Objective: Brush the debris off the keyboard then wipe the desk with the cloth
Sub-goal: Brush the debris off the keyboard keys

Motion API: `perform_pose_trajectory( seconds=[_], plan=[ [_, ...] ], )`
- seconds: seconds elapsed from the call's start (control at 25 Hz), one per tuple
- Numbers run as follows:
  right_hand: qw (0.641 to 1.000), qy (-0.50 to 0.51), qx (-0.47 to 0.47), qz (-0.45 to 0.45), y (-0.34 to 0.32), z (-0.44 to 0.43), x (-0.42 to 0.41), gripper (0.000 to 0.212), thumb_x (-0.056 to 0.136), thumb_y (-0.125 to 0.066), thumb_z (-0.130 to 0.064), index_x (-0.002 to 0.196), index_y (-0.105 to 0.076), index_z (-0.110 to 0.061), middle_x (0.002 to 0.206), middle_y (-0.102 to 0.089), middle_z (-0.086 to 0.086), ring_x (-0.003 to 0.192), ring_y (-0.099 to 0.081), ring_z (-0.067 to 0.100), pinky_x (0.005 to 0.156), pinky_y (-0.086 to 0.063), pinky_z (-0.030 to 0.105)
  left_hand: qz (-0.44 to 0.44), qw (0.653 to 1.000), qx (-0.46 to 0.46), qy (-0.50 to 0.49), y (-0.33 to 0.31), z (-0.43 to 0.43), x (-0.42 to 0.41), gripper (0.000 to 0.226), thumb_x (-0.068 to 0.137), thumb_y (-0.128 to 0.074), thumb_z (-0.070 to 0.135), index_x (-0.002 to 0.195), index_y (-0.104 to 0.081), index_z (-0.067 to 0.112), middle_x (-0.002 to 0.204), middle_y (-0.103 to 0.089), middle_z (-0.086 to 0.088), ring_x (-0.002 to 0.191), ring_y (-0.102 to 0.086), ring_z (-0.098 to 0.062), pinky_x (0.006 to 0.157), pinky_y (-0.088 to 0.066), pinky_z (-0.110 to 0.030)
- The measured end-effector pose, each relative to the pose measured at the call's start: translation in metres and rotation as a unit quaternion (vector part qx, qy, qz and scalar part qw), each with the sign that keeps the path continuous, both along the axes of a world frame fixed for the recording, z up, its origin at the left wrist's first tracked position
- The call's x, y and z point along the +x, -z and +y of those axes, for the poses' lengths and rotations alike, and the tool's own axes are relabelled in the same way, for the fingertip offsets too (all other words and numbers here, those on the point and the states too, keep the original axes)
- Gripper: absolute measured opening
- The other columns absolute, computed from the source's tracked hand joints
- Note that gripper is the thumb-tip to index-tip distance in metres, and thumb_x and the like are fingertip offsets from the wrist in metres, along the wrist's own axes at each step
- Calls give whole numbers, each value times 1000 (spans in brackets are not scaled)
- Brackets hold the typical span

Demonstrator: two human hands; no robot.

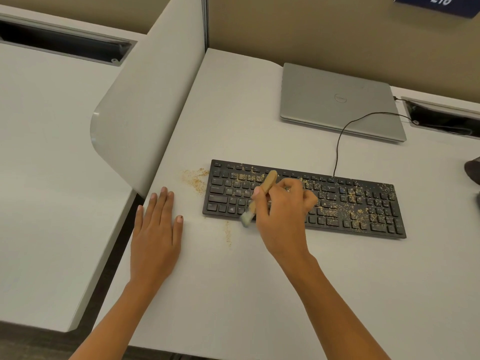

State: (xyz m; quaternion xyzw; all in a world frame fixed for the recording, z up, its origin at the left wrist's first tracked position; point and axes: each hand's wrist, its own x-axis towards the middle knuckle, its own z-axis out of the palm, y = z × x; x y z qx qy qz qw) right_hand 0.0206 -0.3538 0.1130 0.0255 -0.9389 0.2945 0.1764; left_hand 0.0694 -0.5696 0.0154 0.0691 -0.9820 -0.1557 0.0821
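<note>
Plenty of tan debris [348,210] speckles the black keyboard [368,201], thickest on its right half and along the upper left rows. It lies slightly askew on the pale desk [285,294], with more crumbs beside its left end and a thin trail by its front edge. The right hand [281,214] grips a wooden brush [268,181], bristles down at the keyboard's front left edge. The left hand [155,229] rests flat on the desk, fingers straight, left of the keyboard. A cable [339,144] runs back past a closed silver laptop [337,100]
</note>
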Motion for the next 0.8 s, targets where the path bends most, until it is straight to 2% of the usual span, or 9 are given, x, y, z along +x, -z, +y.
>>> perform_pose_trajectory(
  seconds=[0.12, 0.24, 0.32, 0.44, 0.52, 0.6, 0.68, 0.8],
  plan=[
    [999, 14, 28, 4, 1, 0, -1, 23, 97, -51, -24, 77, -64, -22, 73, -54, -17, 100, -38, 10, 86, -16, 34, 2, 1000, 2, 0, 0, 0, 0, 63, 103, -15, 43, 156, -24, 11, 163, -22, -3, 152, -13, -18, 124, 1, -34],
    [999, -16, 41, -17, 5, -2, 1, 29, 97, -46, -25, 73, -62, -21, 72, -57, -15, 102, -41, 11, 91, -19, 39, 3, 1000, 6, 0, 0, 0, 0, 63, 103, -16, 42, 156, -25, 10, 162, -23, -3, 151, -13, -18, 124, -1, -35],
    [999, -30, 22, -37, 5, 1, 0, 32, 98, -43, -28, 72, -62, -20, 74, -59, -13, 103, -41, 11, 93, -20, 37, 3, 1000, 10, 1, 0, 0, 0, 62, 103, -16, 42, 156, -24, 11, 163, -22, -3, 151, -13, -17, 124, 0, -35],
    [998, -54, -14, -39, 7, 7, 1, 28, 98, -44, -29, 83, -66, -21, 86, -63, -14, 104, -39, 9, 90, -19, 28, 5, 1000, 15, 2, 0, 0, 1, 62, 103, -17, 42, 156, -23, 11, 163, -21, -2, 151, -12, -17, 124, 1, -33],
    [996, -69, -25, -49, 7, 10, 1, 30, 98, -44, -29, 80, -65, -20, 86, -63, -14, 101, -39, 6, 89, -19, 25, 4, 1000, 17, 2, 1, 0, 1, 62, 103, -16, 43, 156, -24, 12, 163, -22, -2, 151, -13, -17, 124, 1, -33],
    [995, -75, -53, -48, 4, 15, -2, 32, 98, -42, -31, 79, -64, -19, 86, -62, -13, 97, -44, 7, 87, -26, 25, 5, 1000, 19, 3, 0, 0, 1, 63, 103, -16, 43, 156, -24, 11, 163, -22, -2, 151, -13, -17, 124, 1, -33],
    [992, -74, -100, -30, 1, 23, -11, 25, 99, -45, -28, 86, -65, -18, 88, -63, -12, 88, -51, 9, 79, -36, 24, 7, 1000, 22, 2, 0, 0, 1, 63, 102, -16, 44, 156, -25, 11, 163, -22, -2, 151, -13, -17, 124, 0, -34],
    [993, -34, -111, -17, 0, 36, -31, 14, 98, -51, -22, 96, -63, -17, 88, -62, -8, 79, -54, 11, 70, -38, 24, 8, 1000, 21, 3, 0, 0, 1, 63, 102, -15, 44, 156, -24, 12, 163, -22, -2, 152, -13, -17, 124, -1, -35]
  ],
)
